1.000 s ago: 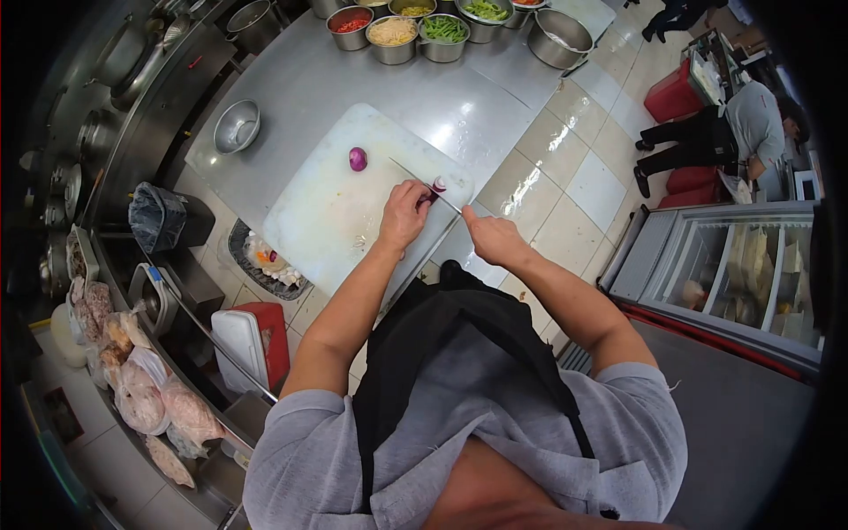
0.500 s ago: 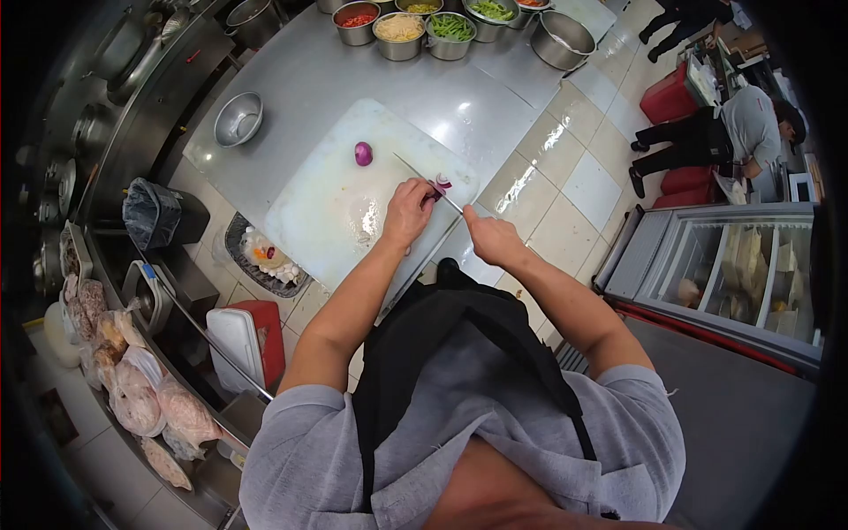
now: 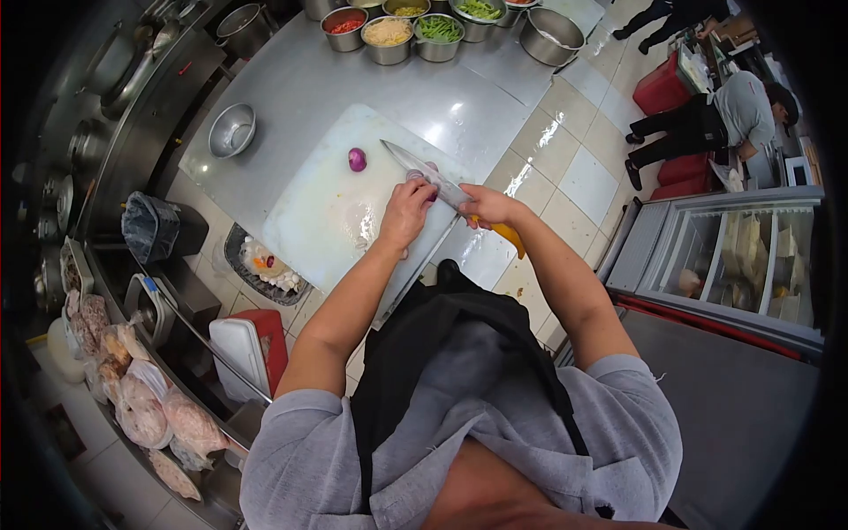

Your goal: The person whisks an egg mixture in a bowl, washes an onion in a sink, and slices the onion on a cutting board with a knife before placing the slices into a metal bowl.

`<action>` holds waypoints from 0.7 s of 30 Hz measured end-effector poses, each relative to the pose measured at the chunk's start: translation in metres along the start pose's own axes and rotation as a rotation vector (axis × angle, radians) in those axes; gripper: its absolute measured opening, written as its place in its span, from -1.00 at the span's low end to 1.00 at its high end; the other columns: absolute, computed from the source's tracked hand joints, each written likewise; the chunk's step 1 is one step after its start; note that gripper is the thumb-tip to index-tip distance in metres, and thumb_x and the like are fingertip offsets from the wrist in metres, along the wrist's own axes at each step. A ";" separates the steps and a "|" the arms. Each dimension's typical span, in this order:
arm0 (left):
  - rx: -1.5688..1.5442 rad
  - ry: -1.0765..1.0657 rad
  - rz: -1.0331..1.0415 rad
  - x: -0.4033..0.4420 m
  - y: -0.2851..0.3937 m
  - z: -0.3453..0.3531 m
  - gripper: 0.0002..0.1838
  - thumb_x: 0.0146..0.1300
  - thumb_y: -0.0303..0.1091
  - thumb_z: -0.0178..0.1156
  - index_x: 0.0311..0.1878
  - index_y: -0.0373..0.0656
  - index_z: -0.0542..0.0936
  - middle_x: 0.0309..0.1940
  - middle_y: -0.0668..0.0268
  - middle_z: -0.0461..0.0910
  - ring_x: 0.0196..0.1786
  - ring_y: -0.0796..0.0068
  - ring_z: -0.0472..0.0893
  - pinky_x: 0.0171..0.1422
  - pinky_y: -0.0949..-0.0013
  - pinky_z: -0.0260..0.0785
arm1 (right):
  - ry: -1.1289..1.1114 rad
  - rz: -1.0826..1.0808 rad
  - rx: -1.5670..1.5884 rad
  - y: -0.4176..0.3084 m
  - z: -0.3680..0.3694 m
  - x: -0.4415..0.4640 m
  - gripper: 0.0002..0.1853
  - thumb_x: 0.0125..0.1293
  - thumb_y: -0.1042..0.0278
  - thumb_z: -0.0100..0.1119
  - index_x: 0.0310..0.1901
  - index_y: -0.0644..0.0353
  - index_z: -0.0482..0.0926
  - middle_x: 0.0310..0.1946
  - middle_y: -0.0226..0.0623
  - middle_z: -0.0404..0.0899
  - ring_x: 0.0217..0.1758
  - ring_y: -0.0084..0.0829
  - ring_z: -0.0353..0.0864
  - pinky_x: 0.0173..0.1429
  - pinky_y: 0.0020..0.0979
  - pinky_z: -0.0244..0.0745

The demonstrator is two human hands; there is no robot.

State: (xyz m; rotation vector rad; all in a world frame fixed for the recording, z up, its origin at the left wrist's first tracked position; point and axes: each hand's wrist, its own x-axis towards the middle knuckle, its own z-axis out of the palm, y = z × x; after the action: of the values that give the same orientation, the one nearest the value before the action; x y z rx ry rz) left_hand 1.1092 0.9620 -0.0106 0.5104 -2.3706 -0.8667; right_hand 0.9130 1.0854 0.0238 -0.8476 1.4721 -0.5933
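My left hand (image 3: 405, 212) is closed over a cut red onion (image 3: 415, 175) near the right side of the white cutting board (image 3: 305, 194). Its fingertips are bent and hide part of the onion. In my right hand (image 3: 490, 207) is a knife (image 3: 450, 192) with a yellow handle. The blade runs beside the onion and my left fingertips, pointing up and left, with its broad face showing. Whether it touches the onion I cannot tell. A whole peeled red onion (image 3: 357, 160) lies farther up the board, apart from both hands.
Several metal pots of cut vegetables (image 3: 389, 40) line the table's far edge, beside a large pot (image 3: 552, 38). A metal bowl (image 3: 232, 131) sits left of the board. Below the table's left side is a dark basket (image 3: 265, 265). Another person (image 3: 738, 115) bends at the right.
The knife has tilted, so its broad blade face and yellow handle now show. My right hand has turned and lifted slightly. My left hand stays at the onion.
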 end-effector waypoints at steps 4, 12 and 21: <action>0.013 -0.094 -0.048 0.011 0.006 -0.011 -0.68 0.08 -0.57 0.31 -0.06 -0.12 0.65 -0.02 0.26 0.53 0.04 0.10 0.54 0.18 0.17 0.45 | 0.327 -0.031 -0.577 -0.009 0.019 -0.017 -0.64 0.39 0.44 -0.02 0.18 0.26 0.29 -0.48 0.05 0.62 -0.38 0.01 0.67 -0.31 -0.03 0.51; -0.075 -0.041 -0.068 0.009 0.001 -0.006 -0.81 0.09 -0.60 0.33 -0.21 -0.18 0.65 -0.18 0.27 0.58 -0.20 0.24 0.65 -0.10 0.28 0.55 | 0.358 0.040 -0.904 -0.035 0.053 -0.043 -0.63 0.23 0.57 -0.04 0.10 0.24 0.30 -0.37 0.10 0.66 -0.21 0.13 0.68 -0.15 0.07 0.52; -0.070 0.019 -0.067 0.003 -0.008 -0.003 -0.83 0.12 -0.59 0.29 -0.20 -0.16 0.64 -0.20 0.29 0.60 -0.15 0.20 0.67 -0.08 0.24 0.57 | 0.337 0.064 -0.924 -0.033 0.057 -0.039 -0.63 0.22 0.58 -0.03 0.09 0.26 0.29 -0.36 0.10 0.67 -0.20 0.12 0.70 -0.16 0.07 0.54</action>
State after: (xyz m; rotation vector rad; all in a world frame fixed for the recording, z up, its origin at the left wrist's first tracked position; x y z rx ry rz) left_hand 1.1098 0.9531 -0.0133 0.5701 -2.3086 -0.9664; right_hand 0.9728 1.1042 0.0679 -1.4396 2.1115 0.0430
